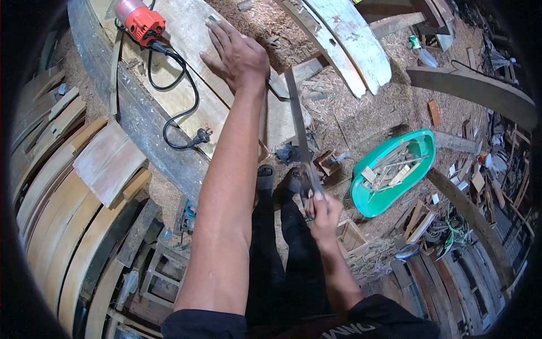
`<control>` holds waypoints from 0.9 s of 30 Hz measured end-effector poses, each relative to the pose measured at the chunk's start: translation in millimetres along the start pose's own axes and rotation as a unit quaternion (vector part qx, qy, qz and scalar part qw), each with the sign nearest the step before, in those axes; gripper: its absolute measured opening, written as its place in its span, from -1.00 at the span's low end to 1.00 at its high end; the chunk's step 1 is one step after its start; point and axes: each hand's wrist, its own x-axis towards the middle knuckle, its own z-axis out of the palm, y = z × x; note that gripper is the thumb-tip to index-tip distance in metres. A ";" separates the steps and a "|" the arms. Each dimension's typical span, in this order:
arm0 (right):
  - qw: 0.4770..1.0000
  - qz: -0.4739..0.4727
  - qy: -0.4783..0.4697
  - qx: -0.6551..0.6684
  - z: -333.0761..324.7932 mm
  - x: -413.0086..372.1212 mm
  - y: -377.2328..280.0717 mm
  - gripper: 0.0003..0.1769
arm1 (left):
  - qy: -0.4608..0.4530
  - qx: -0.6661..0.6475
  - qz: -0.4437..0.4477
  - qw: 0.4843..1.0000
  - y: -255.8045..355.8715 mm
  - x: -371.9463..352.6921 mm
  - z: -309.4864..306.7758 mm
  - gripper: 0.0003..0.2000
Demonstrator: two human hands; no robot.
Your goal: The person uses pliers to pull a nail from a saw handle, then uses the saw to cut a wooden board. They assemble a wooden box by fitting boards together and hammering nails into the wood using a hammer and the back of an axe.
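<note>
My left hand (240,56) lies flat with its fingers spread on a pale wooden board (189,34) at the top centre. My right hand (323,213), lower and to the right, is wrapped round the handle end of a hand saw (297,121). The saw's long dark blade points up and away, its tip close to the board's right edge; whether it touches the wood I cannot tell. Left of my left hand, a red power tool (142,21) rests on the boards, with its black cord and plug (201,136) lying across them.
A green tub (361,204) with wood scraps stands at the right. Curved planks (62,237) are stacked at the left. Other curved boards (361,45) lie at the top right. Wood shavings and offcuts cover the floor round my feet.
</note>
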 end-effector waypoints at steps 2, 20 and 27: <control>1.000 0.014 -0.005 0.007 4.8 31.6 -2.2 -0.50 | 0.006 -0.015 0.009 1.000 -0.5 -0.4 0.7 -0.37; 0.999 0.033 -0.014 0.032 -18.8 4.4 5.8 -0.53 | 0.041 0.007 -0.014 0.999 -4.6 7.4 7.8 -0.39; 0.999 0.011 -0.035 -0.029 -26.6 35.6 -6.1 -0.51 | 0.043 0.034 -0.011 0.998 -3.3 2.0 6.8 -0.39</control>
